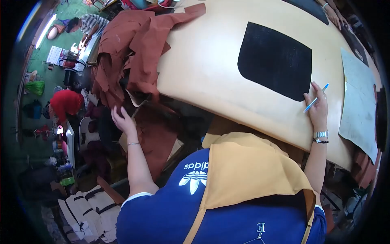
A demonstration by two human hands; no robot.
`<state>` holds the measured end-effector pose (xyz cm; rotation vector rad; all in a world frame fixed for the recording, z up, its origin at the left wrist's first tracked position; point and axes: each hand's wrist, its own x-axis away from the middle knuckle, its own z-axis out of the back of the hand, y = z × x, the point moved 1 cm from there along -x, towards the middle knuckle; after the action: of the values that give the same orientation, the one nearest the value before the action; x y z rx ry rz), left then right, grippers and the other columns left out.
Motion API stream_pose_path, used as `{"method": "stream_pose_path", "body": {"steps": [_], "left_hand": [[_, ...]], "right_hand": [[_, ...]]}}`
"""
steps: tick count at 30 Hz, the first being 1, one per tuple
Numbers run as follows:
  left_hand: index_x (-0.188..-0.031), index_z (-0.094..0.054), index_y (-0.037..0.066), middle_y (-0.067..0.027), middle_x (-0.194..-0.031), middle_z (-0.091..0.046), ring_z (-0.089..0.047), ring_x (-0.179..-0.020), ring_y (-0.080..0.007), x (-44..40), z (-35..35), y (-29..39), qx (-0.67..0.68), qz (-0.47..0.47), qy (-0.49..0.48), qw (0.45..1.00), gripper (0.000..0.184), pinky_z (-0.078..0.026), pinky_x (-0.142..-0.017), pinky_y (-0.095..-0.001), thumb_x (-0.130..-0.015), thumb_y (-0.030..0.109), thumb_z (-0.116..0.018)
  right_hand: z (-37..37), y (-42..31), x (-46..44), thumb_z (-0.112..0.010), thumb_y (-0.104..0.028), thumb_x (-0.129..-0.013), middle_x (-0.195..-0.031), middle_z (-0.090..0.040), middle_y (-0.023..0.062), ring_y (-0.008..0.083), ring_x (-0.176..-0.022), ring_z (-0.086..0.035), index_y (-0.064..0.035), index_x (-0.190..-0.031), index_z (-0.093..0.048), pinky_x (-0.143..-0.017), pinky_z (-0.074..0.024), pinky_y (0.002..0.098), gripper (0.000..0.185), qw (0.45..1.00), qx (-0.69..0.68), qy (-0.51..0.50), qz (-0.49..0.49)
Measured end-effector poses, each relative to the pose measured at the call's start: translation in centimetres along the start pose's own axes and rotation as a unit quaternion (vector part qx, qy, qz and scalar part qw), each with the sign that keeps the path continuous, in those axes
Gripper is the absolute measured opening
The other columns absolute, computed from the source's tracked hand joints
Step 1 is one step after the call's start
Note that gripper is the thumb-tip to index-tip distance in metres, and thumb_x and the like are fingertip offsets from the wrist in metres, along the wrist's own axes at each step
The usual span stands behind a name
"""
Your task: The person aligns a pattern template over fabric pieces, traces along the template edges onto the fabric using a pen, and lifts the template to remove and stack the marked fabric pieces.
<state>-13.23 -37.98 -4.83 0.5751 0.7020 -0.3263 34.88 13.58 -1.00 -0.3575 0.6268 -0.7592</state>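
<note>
My right hand (319, 112) holds a blue ballpoint pen (316, 98) between its fingers, at the lower right corner of a black panel (276, 61). That panel lies flat on the pale table (195, 73) and has rounded lower corners. My left hand (122, 121) is off the table's left side, its fingers apart and nothing visible in it. Just above its fingertips hang reddish-brown sheets (142, 53) with ragged edges, draped over the table's left end; whether the fingertips touch them I cannot tell.
A grey-white sheet (358, 103) lies at the table's right side. Another person's hands (335, 16) rest at the far right edge. Further brown material (154, 138) sits below the table edge. Two people work at the left; bundled pale pieces (89, 209) lie lower left.
</note>
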Motion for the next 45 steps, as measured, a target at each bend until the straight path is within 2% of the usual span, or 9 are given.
{"method": "stream_pose_path", "body": {"steps": [6,10,14,18,22,25,30,34,45], "left_hand": [[-0.143,-0.037,0.015,-0.0185,-0.153,-0.026,-0.026,-0.141,-0.0389,-5.1,-2.8,19.8,-0.142,-0.191,-0.153,0.959,0.084,-0.025,-0.107,-0.0631,-0.076,0.054,-0.071],[-0.135,-0.042,0.014,-0.0188,-0.138,-0.042,-0.046,-0.124,-0.0395,-9.9,-10.0,21.1,-0.119,-0.14,-0.313,0.932,0.078,-0.04,-0.097,-0.057,-0.074,0.05,-0.073],[-0.122,-0.049,0.009,-0.018,-0.116,-0.058,-0.06,-0.106,-0.0375,-11.0,-10.0,25.0,-0.206,-0.216,-0.142,0.944,0.072,-0.05,-0.087,-0.0509,-0.071,0.054,-0.075],[-0.119,-0.053,0.004,-0.0145,-0.115,-0.063,-0.064,-0.102,-0.0291,-14.5,-13.0,22.2,-0.24,-0.168,-0.404,0.866,0.059,-0.051,-0.086,-0.0457,-0.08,0.046,-0.071],[-0.122,-0.055,0.012,-0.0005,-0.107,-0.064,-0.062,-0.092,-0.0121,-12.0,-9.7,30.0,0.324,0.079,-0.557,0.76,0.047,-0.049,-0.081,-0.0283,-0.089,0.044,-0.064],[-0.137,-0.04,0.013,-0.0078,-0.132,-0.049,-0.054,-0.115,-0.022,-8.3,-8.1,36.0,0.572,0.145,-0.626,0.51,0.069,-0.044,-0.094,-0.0324,-0.092,0.066,-0.042],[-0.14,-0.043,0.011,-0.0159,-0.147,-0.039,-0.033,-0.138,-0.0332,-1.2,-12.6,36.9,0.246,-0.446,-0.488,0.709,0.073,-0.025,-0.111,-0.0574,-0.082,0.047,-0.067],[-0.141,-0.042,0.017,-0.0125,-0.15,-0.036,-0.028,-0.141,-0.0343,2.2,-12.5,36.2,0.17,-0.455,-0.485,0.727,0.086,-0.02,-0.112,-0.0592,-0.071,0.051,-0.076],[-0.1,-0.062,0.011,-0.01,-0.098,-0.067,-0.064,-0.092,-0.0288,1.6,-15.8,39.3,0.263,-0.392,-0.337,0.815,0.015,-0.051,-0.079,-0.0409,-0.085,0.01,-0.062]], "right_hand": [[0.3,-0.2,-0.1,-0.075,-0.012,-0.08,-0.116,-0.064,0.0148,0.0308,-0.102,-0.058,-0.0073,-0.126,-0.056,-0.09,-0.046,0.038,0.051,1.0,-0.003,-0.006,-0.005],[0.2,-0.2,0.1,-0.075,-0.012,-0.079,-0.117,-0.064,0.015,0.0316,-0.102,-0.058,-0.0074,-0.125,-0.056,-0.091,-0.0452,0.0391,0.051,1.0,-0.013,0.017,0.009],[0.4,-0.4,-0.1,-0.076,-0.012,-0.077,-0.118,-0.064,0.0155,0.0324,-0.103,-0.058,-0.0082,-0.122,-0.057,-0.092,-0.0444,0.0388,0.049,1.0,-0.017,0.009,0.005],[0.2,0.1,0.0,-0.076,-0.017,-0.078,-0.118,-0.064,0.0154,0.0322,-0.101,-0.06,-0.009,-0.121,-0.057,-0.096,-0.0401,0.0437,0.048,1.0,-0.019,0.011,-0.005],[0.5,-0.2,-0.1,-0.074,-0.018,-0.08,-0.116,-0.065,0.0147,0.0321,-0.105,-0.06,-0.0082,-0.121,-0.057,-0.099,-0.0385,0.043,0.046,0.999,-0.025,-0.001,-0.028],[0.8,-0.4,-0.2,-0.073,-0.019,-0.082,-0.115,-0.064,0.0157,0.0309,-0.108,-0.06,-0.0061,-0.12,-0.058,-0.1,-0.0388,0.0402,0.044,0.996,-0.04,-0.026,-0.073],[-0.6,2.4,0.2,-0.071,-0.023,-0.087,-0.117,-0.064,0.0128,0.0217,-0.111,-0.059,-0.0041,-0.121,-0.058,-0.097,-0.0426,0.0346,0.04,0.953,-0.233,0.161,-0.106],[-0.4,3.5,0.2,-0.071,-0.022,-0.088,-0.117,-0.064,0.0107,0.0221,-0.112,-0.059,-0.0048,-0.12,-0.059,-0.095,-0.044,0.0374,0.039,0.926,-0.276,0.234,-0.104],[0.7,-10.1,-3.7,-0.08,-0.023,-0.076,-0.118,-0.064,0.0146,0.0297,-0.11,-0.06,-0.0071,-0.115,-0.061,-0.095,-0.0459,0.0398,0.047,0.967,-0.165,0.028,0.194]]}}
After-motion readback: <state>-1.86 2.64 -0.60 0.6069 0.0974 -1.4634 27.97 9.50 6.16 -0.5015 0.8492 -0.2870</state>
